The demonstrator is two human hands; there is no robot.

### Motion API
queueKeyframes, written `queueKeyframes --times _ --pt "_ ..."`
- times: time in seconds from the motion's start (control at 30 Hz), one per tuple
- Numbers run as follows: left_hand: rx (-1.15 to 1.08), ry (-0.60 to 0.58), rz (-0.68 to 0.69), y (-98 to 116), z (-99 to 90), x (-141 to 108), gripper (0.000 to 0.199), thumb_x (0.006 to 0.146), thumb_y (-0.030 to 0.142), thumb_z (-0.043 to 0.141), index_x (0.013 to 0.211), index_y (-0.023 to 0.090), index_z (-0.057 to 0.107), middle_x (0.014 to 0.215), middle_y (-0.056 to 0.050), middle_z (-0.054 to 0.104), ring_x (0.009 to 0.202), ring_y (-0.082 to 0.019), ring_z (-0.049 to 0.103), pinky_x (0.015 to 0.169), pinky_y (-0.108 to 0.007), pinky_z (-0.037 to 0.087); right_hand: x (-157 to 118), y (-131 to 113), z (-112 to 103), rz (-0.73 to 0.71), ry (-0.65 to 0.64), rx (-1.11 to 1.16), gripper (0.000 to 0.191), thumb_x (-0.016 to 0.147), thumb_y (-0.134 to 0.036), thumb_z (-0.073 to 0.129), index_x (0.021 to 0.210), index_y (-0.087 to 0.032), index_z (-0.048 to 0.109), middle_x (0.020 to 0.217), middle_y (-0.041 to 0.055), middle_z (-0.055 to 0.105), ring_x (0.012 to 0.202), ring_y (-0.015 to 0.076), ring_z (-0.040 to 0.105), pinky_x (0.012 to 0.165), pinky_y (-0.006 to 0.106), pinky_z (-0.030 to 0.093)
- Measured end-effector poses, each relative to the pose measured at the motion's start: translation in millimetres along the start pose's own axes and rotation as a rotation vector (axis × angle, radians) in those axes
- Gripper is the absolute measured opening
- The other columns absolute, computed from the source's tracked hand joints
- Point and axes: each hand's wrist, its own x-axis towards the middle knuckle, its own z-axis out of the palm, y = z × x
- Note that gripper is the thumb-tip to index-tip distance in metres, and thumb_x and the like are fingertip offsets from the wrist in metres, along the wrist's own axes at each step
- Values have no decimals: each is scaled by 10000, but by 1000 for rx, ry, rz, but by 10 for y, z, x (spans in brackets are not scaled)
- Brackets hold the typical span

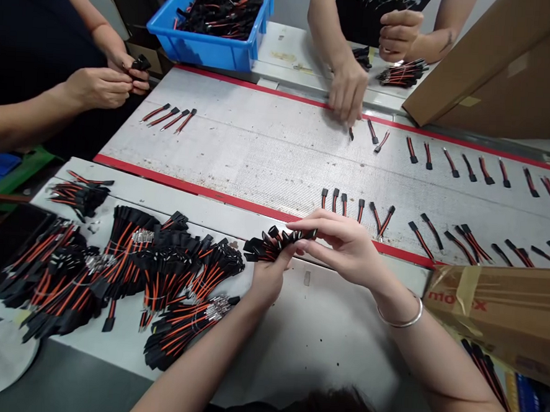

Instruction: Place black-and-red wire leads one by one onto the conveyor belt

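My left hand [270,276] is closed around a bunch of short black-and-red cables [267,249] above the near edge of the belt. Black connector ends fan out to its left and right. My right hand [340,244], with a silver bangle on the wrist, touches the right end of the bunch with thumb and fingertips pinched at a black connector. Just beyond my hands, several single cables [344,204] lie on the grey belt [255,142]. Left of my hands, tied bundles of the same cables [164,267] are piled on the white table [304,332].
A person at the left holds a black piece. Across the belt, another person's hand [348,89] reaches down to a cable. A blue bin [205,49] full of cables stands at the back. Cardboard boxes [496,313] [497,70] flank the belt at the right.
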Motion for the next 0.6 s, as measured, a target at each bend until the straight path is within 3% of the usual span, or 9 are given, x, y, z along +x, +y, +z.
queueKeyframes --times 0.2,0.33,0.5,0.6 --pt "-85 -57 30 12 14 1 362 773 498 810 680 187 651 557 52 464 525 -78 341 520 -254 291 11 46 -20 98 -19 35 219 907 -232 725 1120 -213 774 958 65 703 772 134 634 662 288 514" --pt "-140 -62 35 26 32 11 346 766 487 815 737 173 673 615 31 535 502 -61 311 469 -249 237 36 111 -8 226 -23 112 95 853 -287 774 866 -194 777 921 45 674 670 100 577 595 268 483" --pt "-224 -53 32 104 79 26 361 733 472 851 901 183 713 697 19 611 469 -35 297 433 -222 210 122 317 -55 416 235 240 201 884 -384 687 832 -196 638 778 13 683 580 92 567 526 243 436" --pt "-291 -49 5 163 104 34 417 741 531 825 939 180 715 678 22 594 449 -30 281 413 -215 186 186 561 -134 565 343 17 221 901 -379 615 783 -194 587 616 -13 624 465 86 478 490 248 400"
